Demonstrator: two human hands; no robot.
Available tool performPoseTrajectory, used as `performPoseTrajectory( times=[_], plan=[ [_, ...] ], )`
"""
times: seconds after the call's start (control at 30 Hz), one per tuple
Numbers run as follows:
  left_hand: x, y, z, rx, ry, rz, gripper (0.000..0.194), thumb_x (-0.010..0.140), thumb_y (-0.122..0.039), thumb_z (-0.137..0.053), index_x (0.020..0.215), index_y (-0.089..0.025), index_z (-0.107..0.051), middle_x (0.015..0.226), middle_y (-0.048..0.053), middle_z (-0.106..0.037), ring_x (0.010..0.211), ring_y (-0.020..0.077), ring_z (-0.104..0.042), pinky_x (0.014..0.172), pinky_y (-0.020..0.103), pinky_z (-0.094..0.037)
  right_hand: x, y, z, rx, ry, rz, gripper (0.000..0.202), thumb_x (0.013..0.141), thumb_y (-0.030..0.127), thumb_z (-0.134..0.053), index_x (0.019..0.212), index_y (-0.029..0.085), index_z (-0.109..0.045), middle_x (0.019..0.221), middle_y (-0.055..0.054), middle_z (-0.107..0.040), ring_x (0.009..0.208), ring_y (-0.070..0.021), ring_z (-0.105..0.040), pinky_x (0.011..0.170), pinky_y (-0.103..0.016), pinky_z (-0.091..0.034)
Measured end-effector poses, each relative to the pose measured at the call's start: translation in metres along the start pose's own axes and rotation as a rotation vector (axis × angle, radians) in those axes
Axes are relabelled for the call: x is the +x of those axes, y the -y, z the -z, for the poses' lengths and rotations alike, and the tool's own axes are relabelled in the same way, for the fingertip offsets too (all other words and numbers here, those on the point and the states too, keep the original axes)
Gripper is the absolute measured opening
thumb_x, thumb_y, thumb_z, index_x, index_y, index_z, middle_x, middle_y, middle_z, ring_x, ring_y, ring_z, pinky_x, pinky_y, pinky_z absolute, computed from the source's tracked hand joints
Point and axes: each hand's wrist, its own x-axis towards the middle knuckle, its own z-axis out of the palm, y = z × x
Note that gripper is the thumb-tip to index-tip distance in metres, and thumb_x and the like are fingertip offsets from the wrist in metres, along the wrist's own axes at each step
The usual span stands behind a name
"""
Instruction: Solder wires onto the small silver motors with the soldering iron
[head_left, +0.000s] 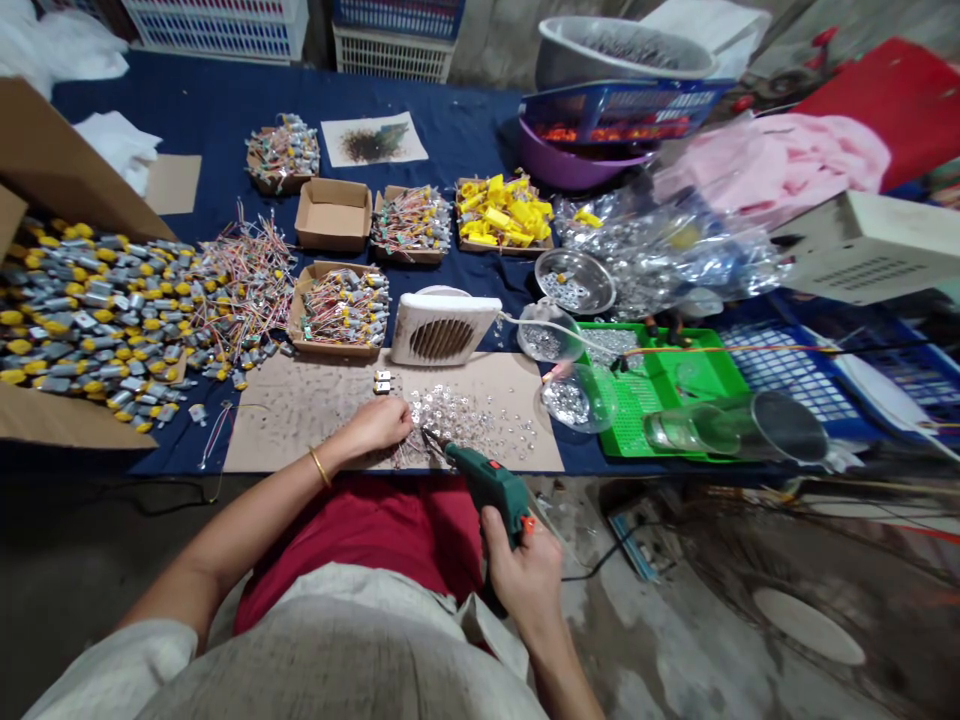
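Observation:
My right hand (525, 565) is wrapped round the handle of a green soldering gun (491, 482) with an orange trigger. Its dark tip points left, close to the fingers of my left hand (384, 422). Those fingers are pinched together low over a cardboard sheet (300, 425); whatever they grip is hidden or too small to name. Small silvery metal pieces (480, 420) lie scattered across the sheet to the right of my left hand. Just behind that hand, two small motors (383, 381) with yellow ends sit side by side.
A white vent fan (446, 328) stands behind the sheet. To the left are a box of motors (90, 310) and a wired motor tray (341, 310). Yellow parts (504, 210) fill another tray. Right are bowls (574, 282), a green basket (622, 435) and a cable (735, 349).

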Motion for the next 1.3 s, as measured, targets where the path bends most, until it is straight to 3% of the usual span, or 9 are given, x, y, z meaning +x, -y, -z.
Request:
performPoseTrajectory(
  times=[0.23,0.47,0.63,0.77,1.3],
  plan=[
    [0.001,0.0,-0.002,0.038,-0.014,0.009,0.02,0.08,-0.022,-0.049,0.08,-0.017,-0.068,0.083,0.009,-0.072,0.077,0.0209,-0.064,0.069,0.027,-0.044,0.006,0.018,-0.002,0.023,0.045,0.101,0.023,0.093,0.036,-0.054,0.09,0.017,-0.067,0.079,-0.006,-0.068,0.071,-0.0184,-0.065,0.066,-0.026,-0.048],
    [0.001,0.0,-0.002,0.029,-0.004,-0.002,0.019,0.078,-0.019,-0.05,0.078,-0.017,-0.069,0.082,0.008,-0.072,0.076,0.0192,-0.064,0.068,0.025,-0.044,0.004,0.031,0.01,-0.004,-0.03,0.086,0.027,0.092,0.04,-0.054,0.087,0.018,-0.068,0.068,-0.004,-0.066,0.062,-0.0181,-0.062,0.062,-0.027,-0.047],
    [0.003,0.003,-0.004,-0.014,-0.015,0.0,0.017,0.076,-0.019,-0.053,0.075,-0.015,-0.07,0.077,0.007,-0.07,0.068,0.0171,-0.061,0.063,0.024,-0.041,0.002,0.023,0.019,-0.067,-0.193,-0.092,0.045,0.09,0.052,-0.048,0.065,0.019,-0.064,0.054,-0.004,-0.058,0.055,-0.0186,-0.057,0.057,-0.027,-0.045],
    [0.005,0.004,-0.004,-0.055,0.0,-0.009,0.015,0.073,-0.019,-0.054,0.069,-0.014,-0.068,0.065,0.004,-0.065,0.06,0.0145,-0.055,0.058,0.023,-0.037,0.005,0.013,0.021,-0.025,-0.243,-0.208,0.052,0.088,0.059,-0.046,0.054,0.022,-0.058,0.048,-0.005,-0.056,0.052,-0.0192,-0.055,0.056,-0.029,-0.044],
    [0.003,0.001,-0.002,-0.073,-0.012,-0.043,0.014,0.073,-0.018,-0.053,0.066,-0.012,-0.064,0.061,0.002,-0.062,0.058,0.0127,-0.053,0.055,0.022,-0.033,0.005,-0.014,0.023,0.102,-0.247,-0.236,0.055,0.086,0.063,-0.048,0.054,0.02,-0.059,0.05,-0.006,-0.06,0.05,-0.0187,-0.056,0.056,-0.029,-0.044]
  ],
)
